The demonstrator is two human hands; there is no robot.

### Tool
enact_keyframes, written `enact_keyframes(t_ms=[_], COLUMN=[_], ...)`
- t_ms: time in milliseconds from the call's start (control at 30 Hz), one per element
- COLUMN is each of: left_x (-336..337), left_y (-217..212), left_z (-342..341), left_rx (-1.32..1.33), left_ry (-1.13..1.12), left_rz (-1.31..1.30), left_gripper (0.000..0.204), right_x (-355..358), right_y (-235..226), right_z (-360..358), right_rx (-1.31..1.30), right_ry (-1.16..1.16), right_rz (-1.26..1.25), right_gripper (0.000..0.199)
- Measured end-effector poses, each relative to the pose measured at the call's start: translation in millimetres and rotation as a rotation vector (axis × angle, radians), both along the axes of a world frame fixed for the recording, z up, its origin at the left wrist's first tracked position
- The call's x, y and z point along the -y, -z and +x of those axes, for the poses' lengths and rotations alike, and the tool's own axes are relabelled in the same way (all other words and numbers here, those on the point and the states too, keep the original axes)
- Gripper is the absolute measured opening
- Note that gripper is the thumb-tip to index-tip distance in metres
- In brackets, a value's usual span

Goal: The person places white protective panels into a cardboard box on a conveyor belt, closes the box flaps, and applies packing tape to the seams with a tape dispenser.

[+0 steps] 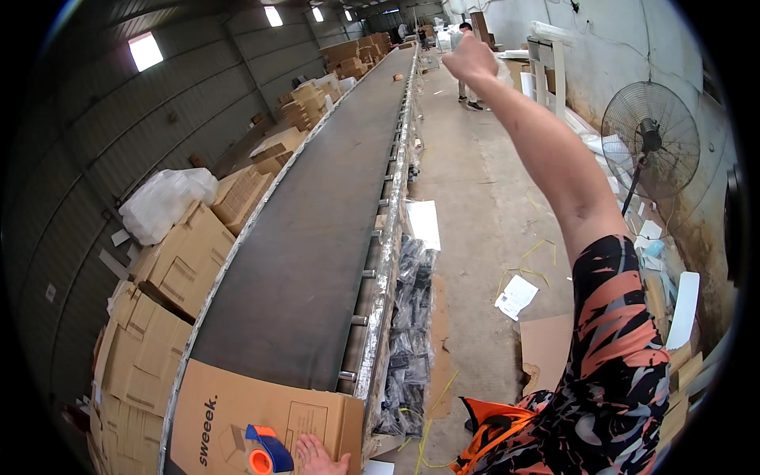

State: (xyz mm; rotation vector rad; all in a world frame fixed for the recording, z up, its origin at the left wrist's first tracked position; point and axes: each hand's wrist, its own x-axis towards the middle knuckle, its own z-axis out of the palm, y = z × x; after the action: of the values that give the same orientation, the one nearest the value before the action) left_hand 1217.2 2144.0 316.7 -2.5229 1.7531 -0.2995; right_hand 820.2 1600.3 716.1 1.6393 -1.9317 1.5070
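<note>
On the near end of the dark conveyor belt (305, 190) lies a brown cardboard box (229, 400). My left hand (317, 457) rests on its top, fingers stretched out and holding nothing. Just left of that hand, a blue and orange tape dispenser (277, 454) sits on the box. My right arm reaches up and forward over the aisle, its patterned sleeve at the lower right. At its end my right hand (473, 61) is raised and closed like a fist; whatever is inside the fingers, if anything, is hidden.
Stacked brown cartons (178, 257) and a white plastic bag (169, 204) line the belt's left side. Dark wrapped bundles (409, 317) stand along its right. A standing fan (651, 136) is by the right wall. Another person (473, 101) stands farther down the aisle. Paper and yellow straps litter the floor.
</note>
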Motion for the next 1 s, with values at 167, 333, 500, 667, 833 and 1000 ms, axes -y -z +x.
enact_keyframes(t_ms=[167, 333, 500, 667, 833, 1000], left_x=[10.0, 20.7, 7.5, 26.4, 41.1, 32.3], left_y=[3.5, -9.6, -9.2, -0.3, -11.0, 8.9], left_z=[-6.6, -20.3, -12.6, -10.4, -17.1, -12.9], left_rx=[-0.045, -0.032, -0.222, -0.225, -0.209, -0.378], left_ry=[-0.006, -0.054, -0.062, -0.089, -0.085, -0.162], left_rz=[0.039, 0.094, 0.012, -0.025, -0.009, 0.014], left_gripper=[0.095, 0.094, 0.087, 0.091, 0.089, 0.071], right_x=[-10.3, -52.3, -14.6, -137.7, -263.0, -396.3], right_y=[-13.7, -59.7, -41.5, 79.2, 273.0, 342.3], right_z=[30.9, 15.4, 38.0, 169.6, 292.6, 405.7], right_rx=[-0.138, -0.088, -0.214, 0.117, -0.474, -0.163], right_ry=[0.0, -0.066, -0.216, -1.178, -1.377, -1.522], right_rz=[-0.049, -0.147, -0.548, 0.355, 0.465, 0.893], right_gripper=[0.047, 0.049, 0.044, 0.048, 0.049, 0.05])
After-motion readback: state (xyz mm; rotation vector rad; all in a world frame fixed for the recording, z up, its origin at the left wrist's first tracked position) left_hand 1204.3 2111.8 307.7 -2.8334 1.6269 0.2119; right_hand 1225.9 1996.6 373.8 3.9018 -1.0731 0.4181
